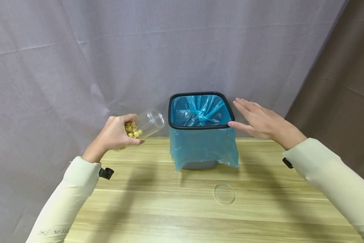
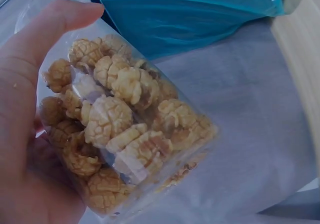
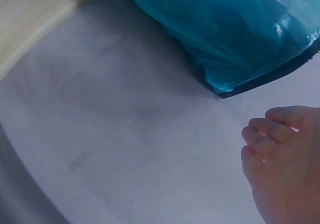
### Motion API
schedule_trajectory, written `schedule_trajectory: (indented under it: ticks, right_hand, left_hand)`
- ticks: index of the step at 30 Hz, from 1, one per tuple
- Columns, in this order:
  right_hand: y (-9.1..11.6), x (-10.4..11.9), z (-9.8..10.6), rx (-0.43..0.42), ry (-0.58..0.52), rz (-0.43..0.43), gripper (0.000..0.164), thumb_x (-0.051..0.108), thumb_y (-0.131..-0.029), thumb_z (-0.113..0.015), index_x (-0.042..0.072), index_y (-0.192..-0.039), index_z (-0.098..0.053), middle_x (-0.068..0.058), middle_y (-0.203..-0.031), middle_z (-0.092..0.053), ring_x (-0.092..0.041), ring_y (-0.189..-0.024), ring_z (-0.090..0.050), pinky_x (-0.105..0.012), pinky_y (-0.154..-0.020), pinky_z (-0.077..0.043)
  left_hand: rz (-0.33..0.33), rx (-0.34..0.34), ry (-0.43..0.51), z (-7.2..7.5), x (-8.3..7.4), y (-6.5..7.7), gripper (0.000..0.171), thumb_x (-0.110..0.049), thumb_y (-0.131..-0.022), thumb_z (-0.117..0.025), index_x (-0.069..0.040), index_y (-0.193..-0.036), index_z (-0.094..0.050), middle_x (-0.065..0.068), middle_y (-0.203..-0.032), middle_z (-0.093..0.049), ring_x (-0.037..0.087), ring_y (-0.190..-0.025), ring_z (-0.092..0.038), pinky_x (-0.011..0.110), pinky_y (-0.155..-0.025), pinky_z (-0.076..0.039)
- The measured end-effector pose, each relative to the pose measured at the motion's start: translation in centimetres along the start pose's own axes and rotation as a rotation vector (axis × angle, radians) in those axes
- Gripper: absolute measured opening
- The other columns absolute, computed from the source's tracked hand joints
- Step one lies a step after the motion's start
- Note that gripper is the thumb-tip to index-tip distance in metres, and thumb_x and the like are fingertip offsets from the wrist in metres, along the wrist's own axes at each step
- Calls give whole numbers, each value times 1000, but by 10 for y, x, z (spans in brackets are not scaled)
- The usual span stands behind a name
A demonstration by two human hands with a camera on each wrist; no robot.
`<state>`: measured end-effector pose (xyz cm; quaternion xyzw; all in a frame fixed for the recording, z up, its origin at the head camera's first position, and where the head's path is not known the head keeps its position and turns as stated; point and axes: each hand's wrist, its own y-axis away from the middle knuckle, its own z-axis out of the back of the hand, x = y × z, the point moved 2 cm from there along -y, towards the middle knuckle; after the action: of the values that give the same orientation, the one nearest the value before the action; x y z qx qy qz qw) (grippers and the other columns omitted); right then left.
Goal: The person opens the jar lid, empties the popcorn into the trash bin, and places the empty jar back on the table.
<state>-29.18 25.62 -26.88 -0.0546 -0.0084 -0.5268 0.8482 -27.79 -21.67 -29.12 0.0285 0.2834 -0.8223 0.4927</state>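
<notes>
My left hand point(image 1: 116, 133) grips a clear plastic jar point(image 1: 151, 124), thumb along one side and fingers round the other. It is tilted, its uncovered mouth pointing up and right toward a trash bin's black rim point(image 1: 200, 128). Golden popcorn point(image 2: 107, 119) fills the lower part of the jar. A blue trash bag point(image 1: 203, 145) lines the bin and hangs over its outside, its bunched middle showing inside. At the bin's right side, my right hand point(image 1: 259, 121) is held with fingers extended and nothing in it, the thumb tip right by the rim.
On the wooden table point(image 1: 157, 212), a clear round lid point(image 1: 224, 194) lies in front of the bin. A grey curtain point(image 1: 133, 60) hangs close behind the bin, with a brown one point(image 1: 343, 101) on the right.
</notes>
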Motion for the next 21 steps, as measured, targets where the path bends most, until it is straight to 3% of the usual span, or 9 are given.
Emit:
schedule_trajectory:
  ticks: [7,12,17,21]
  right_hand:
    - [-21,11,2,4,12,30,98,72,-103,-41,7,-170,-10,-18,-179,-9,-43,-164,-11,-63,-134,-12]
    - [-30,10,-7,26,37,33,99,72,-104,-39,4,-169,-10,-20,-178,-8,-44,-164,-11,-63,-133,-15]
    - [-31,6,-14,18,44,39,95,68,-106,-39,2,-169,-11,-22,-178,-9,-45,-164,-12,-64,-133,-16]
    - [-33,4,-19,14,42,66,92,65,-107,-37,1,-168,-11,-23,-177,-10,-45,-164,-12,-62,-134,-15]
  left_hand:
    - [39,-16,-16,9,-8,-23,61,-34,-66,-98,-12,-116,-71,5,-88,-70,22,-77,-62,33,-68,-52]
    - [5,-10,-79,11,-13,-40,54,-35,-66,-96,-12,-106,-68,5,-82,-66,23,-71,-59,36,-64,-49]
    - [-16,-4,-107,13,-18,-56,70,-34,-66,-97,-4,-123,-70,12,-99,-77,28,-86,-70,46,-81,-60]
    - [-10,12,-119,14,-18,-65,80,-31,-66,-96,1,-134,-67,18,-112,-78,34,-102,-73,52,-96,-59]
